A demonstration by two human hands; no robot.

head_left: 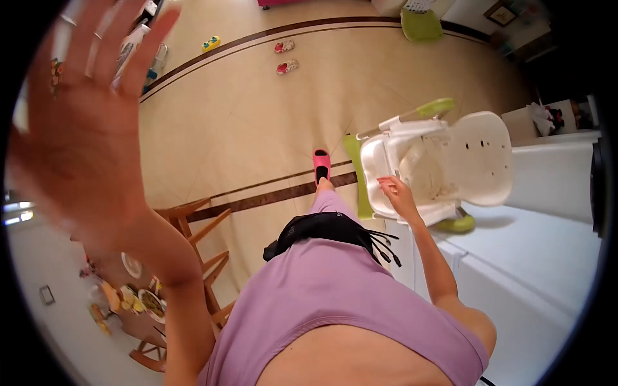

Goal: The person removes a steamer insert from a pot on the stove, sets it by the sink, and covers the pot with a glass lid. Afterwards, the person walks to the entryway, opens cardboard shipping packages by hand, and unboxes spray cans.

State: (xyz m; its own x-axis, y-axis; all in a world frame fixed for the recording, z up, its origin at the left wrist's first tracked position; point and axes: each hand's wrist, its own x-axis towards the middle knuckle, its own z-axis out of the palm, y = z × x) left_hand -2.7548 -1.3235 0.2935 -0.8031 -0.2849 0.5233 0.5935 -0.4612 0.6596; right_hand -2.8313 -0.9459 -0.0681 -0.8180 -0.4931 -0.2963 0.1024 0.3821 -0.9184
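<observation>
My left hand is raised close to the camera at the left, its fingers spread and nothing in it. Lower and to the right, my right hand hangs over the near side of a white and green high chair. Its fingers are loosely extended and no held object shows; whether they touch the chair's white front part, I cannot tell. A black waist bag with dangling cords is at my waist. One pink shoe shows on my foot.
Wooden chairs and a table with several dishes are at the lower left. Patterned slippers and a yellow item lie on the tiled floor. A green seat stands far right, and a white surface lies beside the high chair.
</observation>
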